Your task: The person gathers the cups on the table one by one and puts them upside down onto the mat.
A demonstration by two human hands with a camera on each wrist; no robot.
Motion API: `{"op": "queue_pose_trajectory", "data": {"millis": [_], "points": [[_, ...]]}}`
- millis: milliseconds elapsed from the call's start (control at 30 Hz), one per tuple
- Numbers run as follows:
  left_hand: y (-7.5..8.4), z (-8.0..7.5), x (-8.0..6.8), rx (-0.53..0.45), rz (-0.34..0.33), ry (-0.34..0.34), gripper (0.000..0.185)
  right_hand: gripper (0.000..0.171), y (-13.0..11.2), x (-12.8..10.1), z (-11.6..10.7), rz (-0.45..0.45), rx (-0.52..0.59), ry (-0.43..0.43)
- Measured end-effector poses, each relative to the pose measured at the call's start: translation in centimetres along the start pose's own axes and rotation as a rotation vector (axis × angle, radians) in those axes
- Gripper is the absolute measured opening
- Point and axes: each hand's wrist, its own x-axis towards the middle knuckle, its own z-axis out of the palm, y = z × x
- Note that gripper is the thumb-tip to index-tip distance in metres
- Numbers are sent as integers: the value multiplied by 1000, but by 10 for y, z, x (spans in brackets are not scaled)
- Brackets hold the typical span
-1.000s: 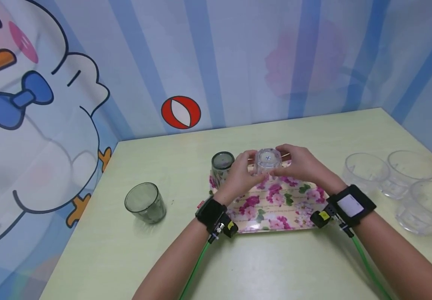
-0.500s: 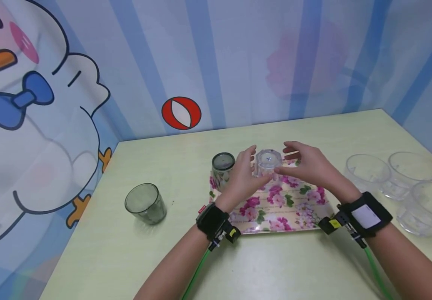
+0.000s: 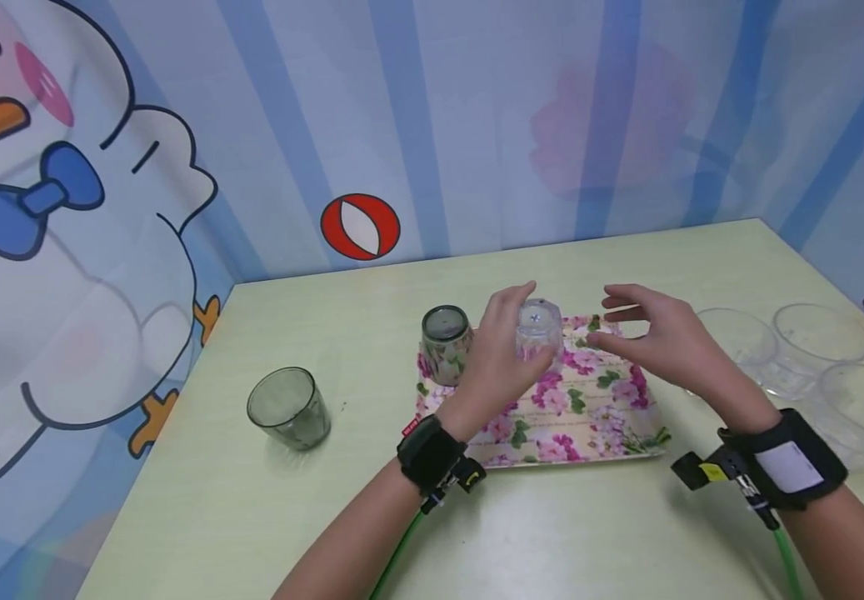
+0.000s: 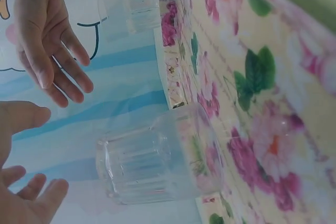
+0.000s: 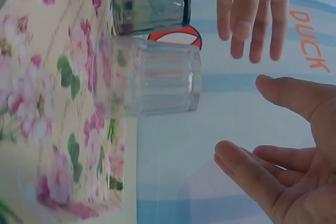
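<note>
Clear ribbed glass (image 3: 538, 331) stands upside down on the far part of the floral tray (image 3: 589, 421), base up, probably so it sits steady beside the smoky glass (image 3: 446, 342) inverted at the tray's far left corner. We see our left hand (image 3: 502, 354) just beside it and our right hand (image 3: 660, 337) further off to the right, both with fingers spread and holding nothing. Another smoky glass (image 3: 289, 407) stands upright on the pale green table (image 3: 611, 533), well left of the tray, and three clear glasses (image 3: 825, 367) wait at the right. Cartoon duck curtains (image 3: 87, 208) with blue stripes close in the table.
</note>
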Motion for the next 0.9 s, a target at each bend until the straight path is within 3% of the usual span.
{"op": "queue_pose_trajectory", "data": {"millis": [167, 300, 500, 700, 900], "points": [[7, 4, 2, -5, 120, 33, 70, 73, 9, -8, -12, 18, -38, 11], [13, 7, 3, -24, 161, 28, 69, 71, 16, -13, -22, 23, -65, 35], [25, 16, 7, 7, 177, 2, 70, 66, 29, -24, -35, 59, -85, 87], [36, 27, 10, -121, 168, -52, 70, 65, 38, -31, -45, 114, -142, 126], [49, 36, 15, -165, 185, -88, 69, 61, 60, -33, -53, 155, -209, 201]]}}
